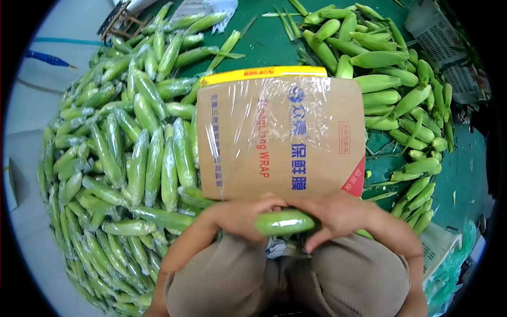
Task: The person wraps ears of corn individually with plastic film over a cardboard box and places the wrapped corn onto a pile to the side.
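An ear of corn (285,223) in its green husk lies crosswise between my hands, above my lap. Its surface is glossy; whether film covers it I cannot tell. My left hand (238,217) is curled at its left end, slightly blurred, with fingertips behind it. Round the right end bends my right hand (343,215), its thumb stretched downward and its fingers reaching behind the ear. Just beyond both hands stands a cardboard box (237,137) printed with WRAP, with clear plastic film (285,105) over its top and a yellow strip (264,75) along the far edge.
A large heap of film-wrapped corn (140,164) fills the left side. Unwrapped green corn (380,58) is piled at the back right, beside a pale plastic crate (435,34). Another crate (438,245) and green plastic (454,264) are at the lower right. The floor (259,45) is green.
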Available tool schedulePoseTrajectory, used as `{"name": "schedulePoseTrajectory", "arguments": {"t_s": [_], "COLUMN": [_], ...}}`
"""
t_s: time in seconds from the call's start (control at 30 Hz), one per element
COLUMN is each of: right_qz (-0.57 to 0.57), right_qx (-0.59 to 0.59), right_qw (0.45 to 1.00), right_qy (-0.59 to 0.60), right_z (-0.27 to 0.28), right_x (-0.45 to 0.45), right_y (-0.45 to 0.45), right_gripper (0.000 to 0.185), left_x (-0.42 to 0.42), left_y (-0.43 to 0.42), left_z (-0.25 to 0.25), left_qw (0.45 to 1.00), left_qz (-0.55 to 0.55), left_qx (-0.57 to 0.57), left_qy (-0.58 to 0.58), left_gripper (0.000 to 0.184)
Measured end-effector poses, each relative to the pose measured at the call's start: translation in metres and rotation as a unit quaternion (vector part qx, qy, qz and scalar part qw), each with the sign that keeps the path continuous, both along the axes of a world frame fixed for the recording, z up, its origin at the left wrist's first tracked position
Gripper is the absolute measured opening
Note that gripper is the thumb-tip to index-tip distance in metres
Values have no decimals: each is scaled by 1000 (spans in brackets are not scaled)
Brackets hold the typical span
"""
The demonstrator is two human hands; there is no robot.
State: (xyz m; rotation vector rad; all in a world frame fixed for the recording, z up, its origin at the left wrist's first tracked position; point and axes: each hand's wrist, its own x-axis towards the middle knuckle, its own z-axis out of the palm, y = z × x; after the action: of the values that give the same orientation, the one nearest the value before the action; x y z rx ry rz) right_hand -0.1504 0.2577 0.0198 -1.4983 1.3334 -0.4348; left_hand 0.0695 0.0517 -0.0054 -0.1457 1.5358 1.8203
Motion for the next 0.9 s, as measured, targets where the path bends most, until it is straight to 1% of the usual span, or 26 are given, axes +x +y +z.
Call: {"name": "schedulePoseTrajectory", "arguments": {"t_s": [0.03, 0.07, 0.13, 0.17, 0.2, 0.27, 0.3, 0.33, 0.37, 0.4, 0.43, 0.5, 0.53, 0.57, 0.6, 0.63, 0.7, 0.73, 0.77, 0.8, 0.83, 0.87, 0.9], "right_qz": [-23, -52, -112, -103, -96, -93, -104, -109, -106, -138, -171, -151, -154, -161, -174, -135, -109, -90, -140, -198, -309, -419, -504], "right_qx": [54, 75, 117, 146, 174, 211, 200, 191, 186, 133, 234, 341, 271, 200, 133, 97, 33, -7, -31, 0, -81, -26, -151], "right_qw": [997, 993, 973, 965, 955, 934, 933, 931, 929, 938, 870, 845, 878, 903, 920, 925, 927, 959, 960, 961, 936, 902, 847], "right_qy": [-41, -81, -162, -193, -222, -272, -281, -290, -302, -289, -399, -383, -363, -344, -324, -343, -358, -268, -239, -191, -147, -97, 72], "right_z": [-3, -15, -49, -55, -59, -63, -67, -70, -73, -54, -38, 8, 7, -5, -17, -28, -44, -45, -47, -44, -59, -48, -81], "right_x": [7, 13, 30, 34, 37, 46, 48, 50, 54, 55, 61, 70, 79, 93, 102, 101, 81, 60, 42, 16, -4, -31, -60], "right_y": [14, 20, 28, 31, 34, 34, 30, 24, 15, -6, -29, -76, -83, -81, -78, -76, -51, -41, -24, -8, 17, 37, 61], "right_gripper": [76, 72, 65, 62, 59, 55, 54, 53, 52, 52, 58, 65, 66, 67, 68, 67, 65, 59, 49, 39, 33, 31, 29], "left_x": [5, 14, 32, 40, 47, 73, 79, 87, 87, 81, 66, 30, 18, 20, 26, 34, 54, 66, 89, 102, 131, 146, 151], "left_y": [-7, -7, 1, 4, 7, 9, 9, 11, 14, 16, 16, 4, -8, -15, -13, -9, -16, -20, -45, -57, -79, -81, -85], "left_z": [5, 7, -11, -17, -6, -10, -6, -3, -10, -10, 5, 29, 43, 45, 49, 52, 64, 66, 53, 45, 27, 25, 23], "left_qw": [994, 972, 953, 943, 936, 924, 914, 890, 826, 752, 663, 553, 539, 561, 579, 600, 600, 577, 539, 581, 632, 681, 690], "left_qz": [58, 173, 225, 250, 274, 300, 314, 374, 470, 550, 647, 781, 806, 781, 757, 723, 686, 703, 590, 669, 606, 443, 267], "left_qx": [44, 144, 196, 218, 213, 237, 249, 238, 252, 255, 233, 93, 54, 36, -19, -65, -234, -297, -564, -448, -482, -583, -673], "left_qy": [-76, -64, -51, -39, -63, 17, 56, 113, 182, 258, 295, 275, 238, 270, 303, 335, 339, 292, 208, 120, 40, 24, 15], "left_gripper": [81, 77, 78, 78, 70, 62, 58, 55, 50, 46, 43, 30, 31, 36, 41, 47, 64, 79, 66, 49, 33, 31, 29]}}
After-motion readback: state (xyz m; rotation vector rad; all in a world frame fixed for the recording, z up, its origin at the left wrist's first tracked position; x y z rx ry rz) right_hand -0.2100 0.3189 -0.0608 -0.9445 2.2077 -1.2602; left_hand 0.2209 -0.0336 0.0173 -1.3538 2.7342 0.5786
